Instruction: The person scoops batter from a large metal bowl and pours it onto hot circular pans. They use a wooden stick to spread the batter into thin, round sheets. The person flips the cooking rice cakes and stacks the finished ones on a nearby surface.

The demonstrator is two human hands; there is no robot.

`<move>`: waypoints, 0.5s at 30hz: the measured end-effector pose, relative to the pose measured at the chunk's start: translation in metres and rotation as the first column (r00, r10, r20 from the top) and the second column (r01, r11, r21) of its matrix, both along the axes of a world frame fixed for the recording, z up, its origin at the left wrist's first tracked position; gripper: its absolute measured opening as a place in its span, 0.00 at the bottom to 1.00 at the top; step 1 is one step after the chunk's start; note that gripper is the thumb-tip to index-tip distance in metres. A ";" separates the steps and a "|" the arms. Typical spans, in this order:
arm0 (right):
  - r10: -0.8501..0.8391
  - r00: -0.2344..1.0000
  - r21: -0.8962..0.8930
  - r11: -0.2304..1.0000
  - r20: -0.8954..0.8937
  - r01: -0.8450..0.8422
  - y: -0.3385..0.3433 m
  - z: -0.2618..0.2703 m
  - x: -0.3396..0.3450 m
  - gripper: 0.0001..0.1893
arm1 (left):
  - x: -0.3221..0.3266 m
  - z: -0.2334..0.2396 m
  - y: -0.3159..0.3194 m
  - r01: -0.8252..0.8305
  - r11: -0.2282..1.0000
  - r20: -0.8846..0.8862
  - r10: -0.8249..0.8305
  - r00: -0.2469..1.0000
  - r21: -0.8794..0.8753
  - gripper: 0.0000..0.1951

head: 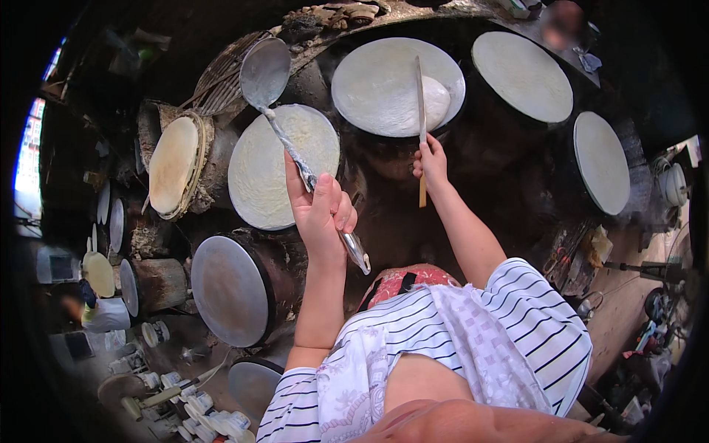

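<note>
My left hand grips the handle of a metal ladle, its bowl raised near the edge of a round griddle covered in pale batter. White residue coats the upper handle. My right hand holds a long flat blade or spatula upright in the picture, with its yellowish end below the fist. The blade lies across a large round griddle, beside a mound of white batter or dough on its right part. Whether the blade touches the mound is unclear.
More round griddles stand around me: two pale-coated at right and a bare-looking one at lower left. A browned flatbread lies at left near a wire rack. White tubs are at lower left; another person is far left.
</note>
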State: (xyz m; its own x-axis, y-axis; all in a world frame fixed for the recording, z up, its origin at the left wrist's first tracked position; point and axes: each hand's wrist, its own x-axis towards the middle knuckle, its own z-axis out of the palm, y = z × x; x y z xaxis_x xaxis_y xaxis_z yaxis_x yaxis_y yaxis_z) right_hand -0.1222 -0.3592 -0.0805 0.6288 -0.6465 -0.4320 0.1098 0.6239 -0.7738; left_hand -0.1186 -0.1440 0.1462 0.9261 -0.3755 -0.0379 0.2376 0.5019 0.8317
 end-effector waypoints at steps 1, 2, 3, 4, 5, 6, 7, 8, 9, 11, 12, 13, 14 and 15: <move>-0.025 1.000 0.001 1.000 0.013 0.025 -0.007 0.003 0.001 0.18 | -0.003 -0.002 -0.002 0.003 1.000 -0.007 -0.003 1.000 0.022 0.28; -0.025 0.999 -0.042 0.999 -0.037 0.024 -0.005 0.003 0.000 0.18 | -0.007 -0.005 -0.002 0.010 0.999 -0.018 -0.009 1.000 0.047 0.29; 0.037 0.999 -0.152 0.988 -0.034 -0.042 0.006 0.002 -0.010 0.17 | -0.006 -0.005 -0.003 0.003 0.999 -0.008 -0.003 1.000 0.053 0.29; 0.258 0.958 -0.190 0.942 -0.123 -0.278 0.020 0.008 -0.030 0.17 | -0.003 -0.003 -0.004 -0.011 0.998 0.010 0.010 1.000 0.054 0.30; 0.453 0.863 -0.207 0.843 -0.223 -0.496 0.027 0.013 -0.055 0.18 | -0.001 -0.001 -0.006 -0.014 0.998 0.024 0.013 1.000 0.067 0.30; 0.461 0.855 -0.131 0.857 -0.237 -0.498 0.022 0.011 -0.078 0.18 | -0.003 0.001 -0.008 -0.021 0.996 0.033 0.018 0.999 0.086 0.30; 0.469 0.843 -0.044 0.867 -0.263 -0.496 0.007 0.004 -0.103 0.19 | -0.005 -0.003 -0.012 -0.025 0.994 0.027 0.022 0.999 0.107 0.30; 0.411 0.871 -0.059 0.895 -0.268 -0.441 -0.018 0.001 -0.118 0.20 | -0.002 -0.008 -0.015 0.007 0.996 0.042 -0.011 0.999 0.085 0.31; 0.352 0.896 -0.072 0.921 -0.271 -0.383 -0.045 -0.001 -0.125 0.20 | -0.003 -0.011 -0.023 0.016 0.996 0.022 -0.018 1.000 0.089 0.31; 0.354 0.884 -0.079 0.916 -0.306 -0.394 -0.094 0.008 -0.118 0.21 | -0.002 -0.015 -0.049 0.043 0.995 0.002 -0.043 0.999 0.089 0.31; 0.366 0.872 -0.104 0.903 -0.324 -0.418 -0.117 0.013 -0.109 0.21 | -0.004 -0.015 -0.065 0.045 0.996 -0.005 -0.044 0.999 0.082 0.30; 0.370 0.877 -0.106 0.903 -0.307 -0.417 -0.139 0.016 -0.098 0.20 | -0.007 -0.016 -0.083 0.056 0.995 -0.006 -0.055 0.998 0.082 0.30; 0.351 0.883 -0.127 0.905 -0.312 -0.405 -0.155 0.017 -0.091 0.20 | -0.010 -0.017 -0.100 0.067 0.994 -0.006 -0.067 0.998 0.081 0.30; 0.341 0.888 -0.142 0.907 -0.308 -0.397 -0.168 0.017 -0.082 0.20 | -0.011 -0.016 -0.117 0.073 0.993 0.001 -0.073 0.997 0.090 0.30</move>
State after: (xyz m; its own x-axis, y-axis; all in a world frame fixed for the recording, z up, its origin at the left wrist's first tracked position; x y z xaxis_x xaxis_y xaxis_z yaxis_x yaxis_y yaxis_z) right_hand -0.2041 -0.5268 -0.0640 0.7154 -0.4792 -0.5085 -0.3288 0.4112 -0.8502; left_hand -0.1299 -0.2607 0.1301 0.8966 -0.4371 -0.0711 0.2675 0.4066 0.8736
